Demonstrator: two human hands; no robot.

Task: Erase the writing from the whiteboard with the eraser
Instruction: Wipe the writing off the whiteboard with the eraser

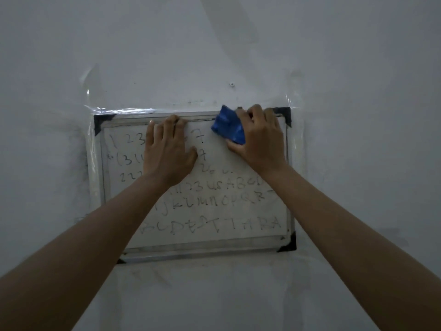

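Right hand (259, 139) grips the blue eraser (229, 127) at the whiteboard's (250, 235) top edge, right of centre. Left hand (169, 149) lies open and flat on the upper left of the board, bracing it. The eraser appears light and soft; hold it across its back and press evenly. Forearms and the left hand cover part of the writing (210, 201). Lighting is dim and several characters are illegible. Clear film (93, 96) borders the board on the wall (214, 44).
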